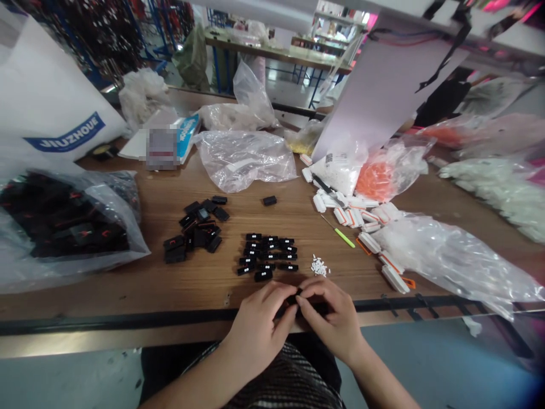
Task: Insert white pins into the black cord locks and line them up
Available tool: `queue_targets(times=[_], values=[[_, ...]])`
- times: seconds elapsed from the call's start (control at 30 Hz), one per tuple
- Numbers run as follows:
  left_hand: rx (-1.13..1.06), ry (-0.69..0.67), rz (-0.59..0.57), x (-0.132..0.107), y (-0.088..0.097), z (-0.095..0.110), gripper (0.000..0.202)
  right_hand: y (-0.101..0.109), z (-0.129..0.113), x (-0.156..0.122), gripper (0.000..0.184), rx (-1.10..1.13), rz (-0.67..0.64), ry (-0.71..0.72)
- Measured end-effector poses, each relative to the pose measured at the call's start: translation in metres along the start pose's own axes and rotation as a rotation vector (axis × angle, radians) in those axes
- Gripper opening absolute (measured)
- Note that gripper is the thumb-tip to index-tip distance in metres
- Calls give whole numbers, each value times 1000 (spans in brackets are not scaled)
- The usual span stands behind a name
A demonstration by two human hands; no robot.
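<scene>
Close to the table's front edge, my left hand pinches a small black plastic piece. My right hand closes on the same piece from the other side, and the fingers hide most of it. Just beyond my hands lie rows of black plastic pieces, each with two white dots on its face. Right of these rows is a little heap of tiny white pegs. A loose pile of black plastic pieces sits further left, and a single black piece lies behind the rows.
A bag of black parts stands at left. On the right are a green-handled screwdriver, white and orange casings, a bag of orange parts and a clear plastic bag. Another clear bag lies behind.
</scene>
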State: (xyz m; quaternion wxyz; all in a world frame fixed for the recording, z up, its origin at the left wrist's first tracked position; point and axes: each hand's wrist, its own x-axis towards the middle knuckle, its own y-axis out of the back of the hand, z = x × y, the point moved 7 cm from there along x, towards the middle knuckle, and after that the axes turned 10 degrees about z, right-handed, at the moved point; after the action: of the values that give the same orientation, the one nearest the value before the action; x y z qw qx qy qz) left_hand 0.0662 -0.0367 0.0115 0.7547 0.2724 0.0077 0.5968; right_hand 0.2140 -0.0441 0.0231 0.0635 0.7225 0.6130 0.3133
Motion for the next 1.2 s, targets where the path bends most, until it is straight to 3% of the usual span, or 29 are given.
queue_targets(times=[0.17,0.33,0.5,0.6,0.9,1.2], values=[[58,-21,-15,2,-2,1,25,2,-4,-10,22,-92,19,97],[130,-69,-55,0,-7,3,20,12,-2,-10,20,-158,3,145],[172,-98,-77,0,-11,5,17,41,23,2,14,-500,132,124],[185,-103,-74,2,-12,6,17,48,40,2,22,-673,152,116],[149,-159,-46,2,-13,3,19,46,49,1,22,-684,142,228],[144,-123,-56,3,-11,1,21,57,70,4,24,-707,75,157]])
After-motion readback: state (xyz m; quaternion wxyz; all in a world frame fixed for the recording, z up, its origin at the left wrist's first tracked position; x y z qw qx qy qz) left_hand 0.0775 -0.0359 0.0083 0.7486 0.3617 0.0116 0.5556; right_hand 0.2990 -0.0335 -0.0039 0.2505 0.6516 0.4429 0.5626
